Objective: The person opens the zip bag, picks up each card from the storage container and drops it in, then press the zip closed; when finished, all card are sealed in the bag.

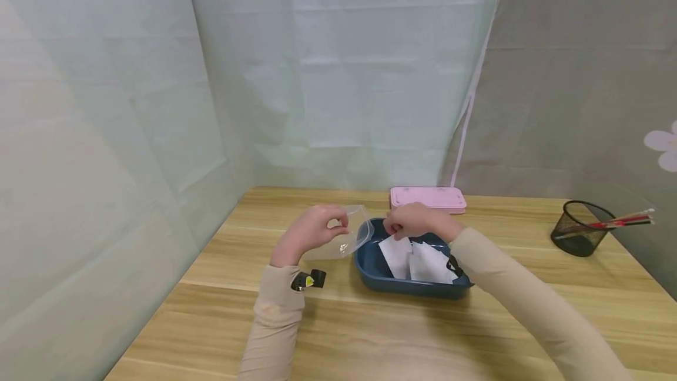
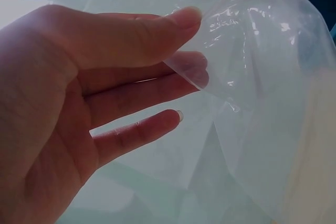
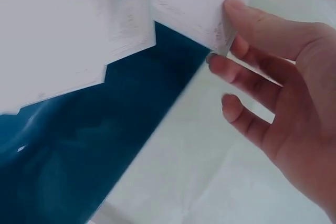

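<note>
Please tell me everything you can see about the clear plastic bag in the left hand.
The bag is thin, clear, glossy plastic with soft creases and bright glints. The left hand holds it up off the table, just left of the blue tray, pinching one edge between thumb and fingers. The rest hangs loose and slanted, its upper edge close to the tray's rim. It looks empty. Whether it touches the tray cannot be told.
</note>
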